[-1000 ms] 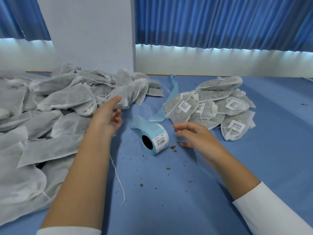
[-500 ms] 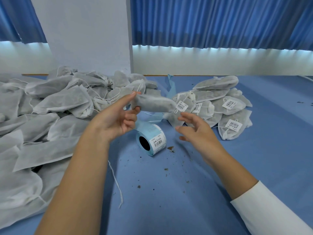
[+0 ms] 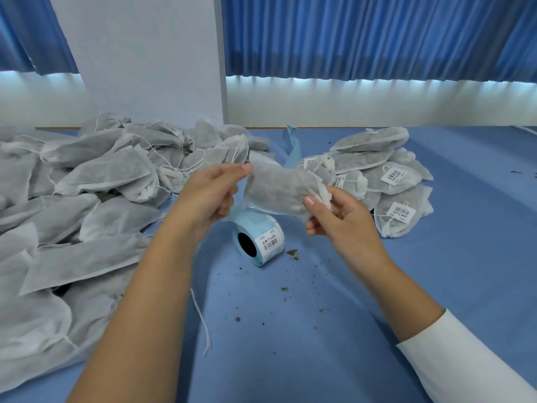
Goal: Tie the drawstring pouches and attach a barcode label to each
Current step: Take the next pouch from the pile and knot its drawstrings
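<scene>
A filled white drawstring pouch [image 3: 279,187] hangs in the air between my two hands, above the label roll. My left hand [image 3: 212,193] pinches its left end between thumb and fingers. My right hand [image 3: 334,213] grips its gathered right end. A roll of barcode labels [image 3: 260,239] on light blue backing lies on the blue table [image 3: 290,330] just below the pouch. A large heap of unlabelled pouches [image 3: 87,199] covers the left side. A smaller pile of labelled pouches [image 3: 386,178] sits at the right.
A white pillar [image 3: 145,59] and blue curtains [image 3: 377,36] stand behind the table. A loose white string [image 3: 202,318] lies by my left forearm. Dark crumbs [image 3: 292,253] are scattered on the cloth near the roll. A strip of blue backing paper [image 3: 293,144] trails toward the back.
My left hand picked a pouch from the left heap and brought it to the middle. My right hand rose from the table and took hold of the pouch's right end.
</scene>
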`<control>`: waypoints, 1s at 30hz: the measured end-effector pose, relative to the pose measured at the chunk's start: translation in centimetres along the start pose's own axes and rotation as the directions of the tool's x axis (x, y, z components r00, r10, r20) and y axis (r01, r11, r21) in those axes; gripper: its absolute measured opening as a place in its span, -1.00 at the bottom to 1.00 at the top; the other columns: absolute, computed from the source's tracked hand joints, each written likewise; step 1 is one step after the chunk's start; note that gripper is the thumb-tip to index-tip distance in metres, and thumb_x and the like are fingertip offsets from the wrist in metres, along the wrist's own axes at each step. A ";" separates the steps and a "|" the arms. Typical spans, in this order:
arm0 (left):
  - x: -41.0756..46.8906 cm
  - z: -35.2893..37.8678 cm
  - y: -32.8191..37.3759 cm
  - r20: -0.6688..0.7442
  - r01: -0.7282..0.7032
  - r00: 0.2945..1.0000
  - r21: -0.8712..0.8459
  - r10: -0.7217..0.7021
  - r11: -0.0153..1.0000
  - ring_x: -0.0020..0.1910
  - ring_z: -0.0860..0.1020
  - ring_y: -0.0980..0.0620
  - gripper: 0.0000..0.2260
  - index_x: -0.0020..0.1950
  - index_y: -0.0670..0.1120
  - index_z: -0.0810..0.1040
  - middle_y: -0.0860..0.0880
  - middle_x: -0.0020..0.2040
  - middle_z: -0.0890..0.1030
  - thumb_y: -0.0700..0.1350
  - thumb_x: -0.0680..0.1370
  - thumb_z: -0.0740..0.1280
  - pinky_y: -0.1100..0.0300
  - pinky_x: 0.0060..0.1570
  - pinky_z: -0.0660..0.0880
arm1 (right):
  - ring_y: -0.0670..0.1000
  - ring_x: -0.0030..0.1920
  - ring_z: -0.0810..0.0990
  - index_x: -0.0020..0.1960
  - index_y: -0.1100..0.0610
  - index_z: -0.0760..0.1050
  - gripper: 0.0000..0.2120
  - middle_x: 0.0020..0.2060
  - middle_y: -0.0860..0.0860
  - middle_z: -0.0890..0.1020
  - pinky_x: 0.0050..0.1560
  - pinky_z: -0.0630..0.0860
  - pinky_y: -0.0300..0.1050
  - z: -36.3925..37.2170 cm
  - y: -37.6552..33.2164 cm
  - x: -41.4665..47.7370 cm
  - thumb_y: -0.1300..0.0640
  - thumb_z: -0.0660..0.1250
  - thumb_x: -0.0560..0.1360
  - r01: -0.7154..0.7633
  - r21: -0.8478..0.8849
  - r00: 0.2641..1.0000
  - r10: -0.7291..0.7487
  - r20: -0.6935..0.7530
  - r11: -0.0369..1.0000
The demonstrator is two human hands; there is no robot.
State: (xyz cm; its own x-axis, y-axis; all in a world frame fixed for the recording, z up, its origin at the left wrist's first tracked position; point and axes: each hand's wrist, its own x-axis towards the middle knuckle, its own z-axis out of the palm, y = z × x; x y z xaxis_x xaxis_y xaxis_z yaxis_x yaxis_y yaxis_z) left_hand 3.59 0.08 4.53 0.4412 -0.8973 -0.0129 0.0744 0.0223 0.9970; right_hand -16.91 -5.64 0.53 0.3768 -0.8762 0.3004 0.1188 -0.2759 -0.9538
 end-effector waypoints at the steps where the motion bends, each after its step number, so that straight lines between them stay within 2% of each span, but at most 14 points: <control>1: 0.1 0.3 -0.2 -0.090 -0.078 0.992 0.068 0.084 0.995 -0.54 0.27 0.15 -0.88 0.03 0.02 0.64 0.03 -0.38 0.39 -0.03 0.52 0.46 0.34 -0.51 0.26 | -0.09 -0.37 0.56 0.04 0.06 0.60 -0.92 -0.36 -0.07 0.62 -0.31 0.56 -0.25 0.0 0.0 0.0 0.14 0.38 0.55 0.006 -0.030 1.000 -0.006 -0.003 1.000; 3: 0.1 0.8 -0.3 -0.164 -0.257 0.946 0.139 0.278 0.956 -0.40 0.43 0.14 -0.80 0.12 0.01 0.60 -0.02 -0.28 0.47 -0.09 0.52 0.47 0.31 -0.31 0.40 | -0.09 -0.40 0.52 0.03 0.08 0.60 -0.91 -0.39 -0.04 0.60 -0.37 0.51 -0.26 0.1 0.1 -0.1 0.11 0.38 0.55 -0.007 -0.054 1.000 0.008 0.008 0.999; 4: -0.2 1.1 -0.3 -0.140 -0.371 0.908 0.166 0.394 0.914 -0.28 0.50 0.14 -0.79 0.12 0.03 0.60 0.02 -0.23 0.53 -0.11 0.51 0.48 0.29 -0.18 0.45 | -0.10 -0.40 0.52 0.03 0.09 0.59 -0.91 -0.40 -0.04 0.59 -0.38 0.50 -0.27 0.2 0.0 -0.1 0.12 0.38 0.54 -0.013 -0.057 1.000 0.014 0.021 0.998; 6: -1.1 1.7 0.0 0.036 -0.571 0.808 0.294 0.588 0.767 -0.01 0.57 0.23 -0.70 0.14 0.11 0.58 0.19 -0.05 0.61 -0.06 0.45 0.52 0.33 0.05 0.46 | -0.11 -0.38 0.52 0.03 0.11 0.59 -0.91 -0.38 -0.06 0.61 -0.34 0.51 -0.29 0.3 -0.3 -0.3 0.18 0.39 0.53 0.007 -0.056 0.996 -0.002 0.084 0.998; 8: -2.1 2.4 0.6 0.292 -0.651 0.756 0.426 0.586 0.628 0.21 0.49 0.31 -0.50 0.25 0.18 0.55 0.27 0.16 0.57 0.13 0.34 0.55 0.36 0.23 0.38 | -0.10 -0.30 0.57 0.07 0.11 0.59 -0.84 -0.29 -0.07 0.65 -0.22 0.55 -0.28 0.4 -0.6 -0.5 0.26 0.39 0.51 0.039 -0.009 0.982 -0.037 0.183 0.999; 10: -2.6 2.8 0.8 0.458 -0.661 0.750 0.509 0.476 0.551 0.24 0.46 0.31 -0.33 0.34 0.18 0.51 0.31 0.17 0.56 0.21 0.25 0.58 0.32 0.29 0.36 | -0.08 -0.14 0.64 0.15 0.14 0.58 -0.75 -0.14 -0.03 0.70 -0.06 0.58 -0.24 0.4 -0.9 -0.7 0.35 0.34 0.51 0.046 0.063 0.970 -0.060 0.236 0.997; 12: -2.8 2.9 0.9 0.497 -0.642 0.767 0.578 0.406 0.504 0.18 0.51 0.21 -0.36 0.32 0.12 0.56 0.27 0.08 0.58 0.14 0.27 0.62 0.24 0.27 0.39 | -0.03 -0.05 0.66 0.19 0.21 0.57 -0.72 -0.04 0.08 0.70 0.01 0.59 -0.20 0.3 -1.1 -0.9 0.39 0.31 0.53 0.046 0.092 0.969 -0.067 0.238 0.995; 14: -2.8 2.5 1.1 0.477 -0.625 0.781 0.596 0.403 0.504 0.10 0.57 0.17 -0.50 0.24 0.06 0.63 0.21 0.02 0.61 0.00 0.33 0.62 0.21 0.19 0.46 | -0.06 -0.14 0.65 0.14 0.20 0.60 -0.75 -0.14 0.04 0.71 -0.04 0.60 -0.23 0.3 -1.3 -0.9 0.41 0.29 0.54 0.050 0.071 0.969 -0.066 0.236 0.996; 17: -3.0 2.2 1.4 0.467 -0.608 0.794 0.592 0.390 0.529 0.00 0.57 0.28 -0.60 0.16 0.07 0.67 0.24 -0.04 0.64 -0.05 0.34 0.61 0.32 0.05 0.48 | -0.10 -0.28 0.63 0.09 0.19 0.62 -0.77 -0.28 -0.02 0.69 -0.16 0.59 -0.27 0.3 -1.3 -0.9 0.41 0.30 0.54 0.064 -0.004 0.970 -0.061 0.235 0.998; 19: -3.1 2.0 1.6 0.474 -0.614 0.789 0.628 0.392 0.477 0.00 0.54 0.27 -0.61 0.17 0.08 0.67 0.22 -0.04 0.63 -0.03 0.36 0.60 0.38 0.03 0.44 | -0.09 -0.31 0.62 0.05 0.18 0.63 -0.80 -0.30 -0.01 0.68 -0.21 0.57 -0.27 0.3 -1.2 -0.8 0.38 0.32 0.53 0.071 -0.045 0.970 -0.059 0.234 0.996; 22: -3.1 1.1 2.2 0.437 -0.598 0.793 0.690 0.424 0.407 0.04 0.56 0.17 -0.66 0.16 0.06 0.67 0.10 0.05 0.65 -0.08 0.40 0.57 0.28 0.08 0.44 | -0.09 -0.35 0.60 -0.01 0.13 0.65 -0.83 -0.30 0.00 0.69 -0.25 0.55 -0.27 0.0 -1.1 -0.7 0.33 0.34 0.54 0.065 -0.083 0.977 -0.046 0.209 0.994; 23: -3.1 0.7 2.4 0.414 -0.580 0.804 0.705 0.427 0.408 0.03 0.56 0.17 -0.68 0.15 0.06 0.68 0.11 0.05 0.66 -0.11 0.41 0.56 0.29 0.07 0.45 | -0.09 -0.36 0.59 -0.03 0.12 0.65 -0.84 -0.30 0.00 0.69 -0.26 0.54 -0.27 -0.1 -1.1 -0.7 0.32 0.34 0.54 0.069 -0.097 0.979 -0.049 0.196 0.993; 26: -3.4 -0.3 2.7 0.381 -0.531 0.832 0.758 0.403 0.378 -0.10 0.51 0.25 -0.69 0.10 0.10 0.68 0.20 -0.03 0.61 -0.23 0.45 0.45 0.52 -0.09 0.36 | -0.12 -0.42 0.55 -0.06 0.09 0.66 -0.87 -0.34 -0.05 0.67 -0.32 0.51 -0.30 -0.2 -1.0 -0.6 0.26 0.37 0.54 0.099 -0.183 0.984 -0.069 0.164 0.978; 30: -3.9 0.0 3.2 0.410 -0.479 0.876 0.803 0.254 0.354 -0.18 0.51 0.22 -0.70 0.01 0.18 0.65 0.22 -0.16 0.61 -0.22 0.47 0.34 0.51 -0.24 0.34 | -0.15 -0.46 0.50 -0.10 0.06 0.67 -0.90 -0.43 -0.08 0.63 -0.36 0.45 -0.36 -0.1 -0.9 -0.8 0.22 0.41 0.52 0.133 -0.222 0.984 -0.102 0.146 0.966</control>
State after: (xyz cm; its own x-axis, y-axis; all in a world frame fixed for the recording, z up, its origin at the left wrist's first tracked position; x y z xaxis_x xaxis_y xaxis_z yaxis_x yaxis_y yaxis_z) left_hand 2.07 3.62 7.74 0.0383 -0.9611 0.2735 -0.9033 0.0837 0.4207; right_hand -17.46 -4.72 1.13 0.4929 -0.7763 0.3929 -0.0393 -0.4710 -0.8813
